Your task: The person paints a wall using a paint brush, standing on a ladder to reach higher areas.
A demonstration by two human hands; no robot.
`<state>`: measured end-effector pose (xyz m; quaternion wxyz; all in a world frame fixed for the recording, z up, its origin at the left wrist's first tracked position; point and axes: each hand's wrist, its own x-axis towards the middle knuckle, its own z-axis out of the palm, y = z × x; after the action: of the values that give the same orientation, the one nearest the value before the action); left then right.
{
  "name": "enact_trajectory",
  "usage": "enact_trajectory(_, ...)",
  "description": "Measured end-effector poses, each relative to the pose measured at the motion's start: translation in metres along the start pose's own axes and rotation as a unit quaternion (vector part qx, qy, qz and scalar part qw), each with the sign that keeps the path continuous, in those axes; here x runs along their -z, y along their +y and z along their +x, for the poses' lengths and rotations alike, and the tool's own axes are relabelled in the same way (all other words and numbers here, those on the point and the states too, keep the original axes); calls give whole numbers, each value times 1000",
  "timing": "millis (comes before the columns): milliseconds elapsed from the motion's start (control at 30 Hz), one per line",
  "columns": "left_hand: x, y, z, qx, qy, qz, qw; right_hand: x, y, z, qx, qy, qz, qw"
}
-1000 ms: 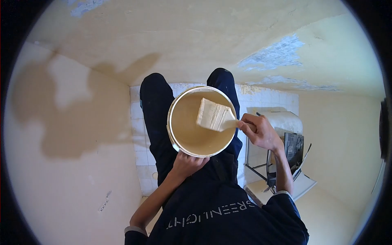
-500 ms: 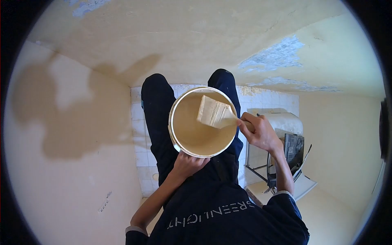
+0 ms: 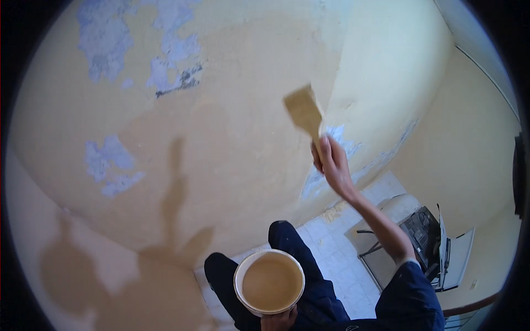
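Observation:
In my right hand [image 3: 334, 165] is a wide paintbrush [image 3: 303, 108], gripped by the handle with its bristles pointing up and to the left. It is raised in front of the yellowish wall [image 3: 243, 99], level with the upper part of my view. My left hand [image 3: 279, 321] holds a white-rimmed bucket [image 3: 237, 286] from below its near edge, over my lap. Tan paint [image 3: 271, 281] fills part of the bucket. Most of the left hand's fingers are hidden by the bucket.
Peeling bluish patches [image 3: 110, 160] mark the wall at left, with more low on the right. White floor tiles [image 3: 331, 248] run between my legs and the wall. At right stands a chair-like metal frame [image 3: 372, 243] beside a dark flat object [image 3: 422, 234].
My right hand has lifted the paintbrush from over the bucket up toward the wall. The view has tilted up, so the bucket and my left hand now sit lower.

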<state>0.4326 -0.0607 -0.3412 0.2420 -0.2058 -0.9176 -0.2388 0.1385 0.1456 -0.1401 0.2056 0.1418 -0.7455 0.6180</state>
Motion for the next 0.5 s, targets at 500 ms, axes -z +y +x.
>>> enact_trajectory(500,-19,-6,-19,-56,33,97,993,37,-36,252,138,223,-349,900)
